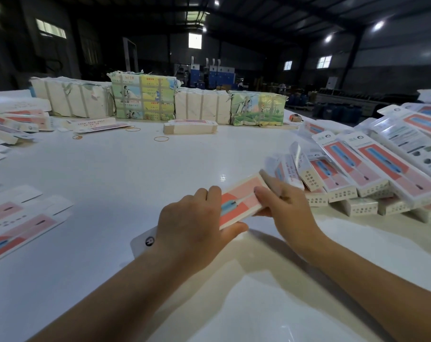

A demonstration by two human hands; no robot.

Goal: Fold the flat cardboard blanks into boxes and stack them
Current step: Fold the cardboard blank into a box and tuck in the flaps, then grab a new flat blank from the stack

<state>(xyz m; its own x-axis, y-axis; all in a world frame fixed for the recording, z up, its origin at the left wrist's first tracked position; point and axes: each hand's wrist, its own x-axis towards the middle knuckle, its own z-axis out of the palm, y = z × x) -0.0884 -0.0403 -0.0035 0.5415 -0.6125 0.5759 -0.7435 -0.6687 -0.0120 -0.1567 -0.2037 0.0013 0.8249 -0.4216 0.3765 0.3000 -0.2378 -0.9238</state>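
Both hands hold one long pink-and-red box (241, 201) with a blue picture, just above the white table (135, 174). My left hand (194, 223) grips its near end, fingers over the top and thumb under the edge; the white hang tab (145, 240) sticks out past the wrist. My right hand (283, 206) grips the far end, thumb on the printed face. Folded boxes (372, 174) lie piled at the right, close to that hand. Flat blanks (19, 218) lie spread at the left.
Wrapped bundles (142, 99) line the table's far edge. A low stack of blanks (189, 127) sits before them, with rubber bands (161, 138) scattered nearby. More blanks (14, 122) lie at the far left. A dim warehouse lies behind.
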